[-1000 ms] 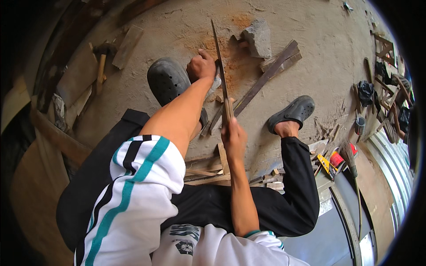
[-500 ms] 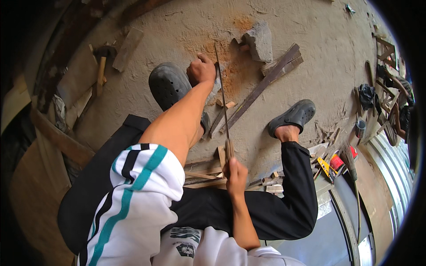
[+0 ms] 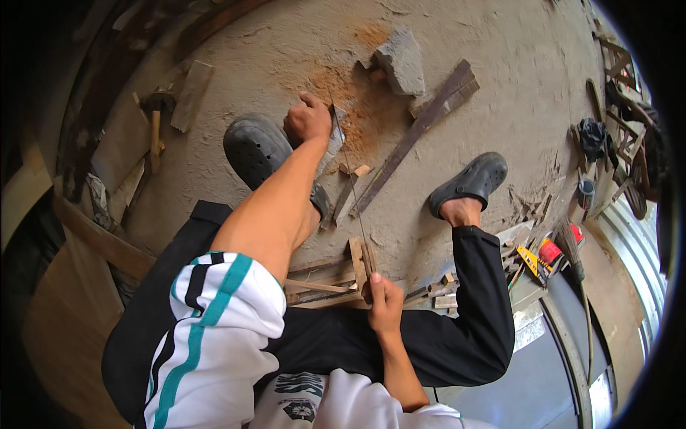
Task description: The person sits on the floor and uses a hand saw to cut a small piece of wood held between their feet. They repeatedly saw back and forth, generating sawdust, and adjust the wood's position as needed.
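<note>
My right hand (image 3: 384, 304) is closed around the wooden handle of a handsaw (image 3: 350, 168). Its thin blade, seen edge-on, points away from me and passes just right of my left hand. Low over the ground, my left hand (image 3: 309, 119) is closed beside my left clog (image 3: 256, 151); what its fingers grip is hidden. A pale grey piece (image 3: 331, 150) shows between that hand, the clog and the blade. Orange-brown sawdust (image 3: 357, 118) lies on the ground right of the blade.
A grey concrete block (image 3: 401, 63) and a dark wooden strip (image 3: 418, 136) lie beyond the saw. Wood offcuts (image 3: 314, 286) are near my legs. To the left lies a wooden-handled hammer (image 3: 156, 136); a broom (image 3: 572, 250) and a red can (image 3: 550, 252) stand right.
My right hand has drawn the saw slightly back toward me, past my left hand. The left hand stays closed beside the clog. The whole view has shifted a little.
</note>
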{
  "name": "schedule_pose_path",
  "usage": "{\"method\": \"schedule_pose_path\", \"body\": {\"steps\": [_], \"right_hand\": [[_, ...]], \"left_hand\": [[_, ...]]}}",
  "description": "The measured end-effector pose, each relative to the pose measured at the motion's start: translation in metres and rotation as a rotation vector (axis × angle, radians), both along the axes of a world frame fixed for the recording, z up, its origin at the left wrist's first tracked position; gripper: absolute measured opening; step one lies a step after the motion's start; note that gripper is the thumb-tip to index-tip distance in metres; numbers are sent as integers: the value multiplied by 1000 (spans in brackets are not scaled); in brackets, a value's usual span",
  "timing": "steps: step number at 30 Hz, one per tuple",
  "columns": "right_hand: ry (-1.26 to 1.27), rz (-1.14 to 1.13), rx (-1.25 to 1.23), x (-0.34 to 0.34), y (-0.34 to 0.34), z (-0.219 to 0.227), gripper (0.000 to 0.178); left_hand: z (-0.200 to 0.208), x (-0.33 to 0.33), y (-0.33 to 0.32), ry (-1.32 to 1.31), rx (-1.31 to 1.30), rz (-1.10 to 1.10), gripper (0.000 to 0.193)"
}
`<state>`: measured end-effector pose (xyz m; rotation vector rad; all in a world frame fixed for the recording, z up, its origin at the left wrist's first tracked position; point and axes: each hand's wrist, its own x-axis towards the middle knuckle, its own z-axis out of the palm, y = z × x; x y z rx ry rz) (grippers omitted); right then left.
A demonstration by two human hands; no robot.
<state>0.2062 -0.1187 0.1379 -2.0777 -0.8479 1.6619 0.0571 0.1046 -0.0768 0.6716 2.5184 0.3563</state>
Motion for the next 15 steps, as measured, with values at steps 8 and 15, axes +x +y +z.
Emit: {"method": "schedule_pose_path", "body": {"steps": [8,15], "right_hand": [[14,28,56,-12,50,-50,46],[34,48,115,-12,51,-70,44]], "left_hand": [[-5,-4,-3,25,-11,-49,59],[-2,0,4,41,-7,-50,62]]}}
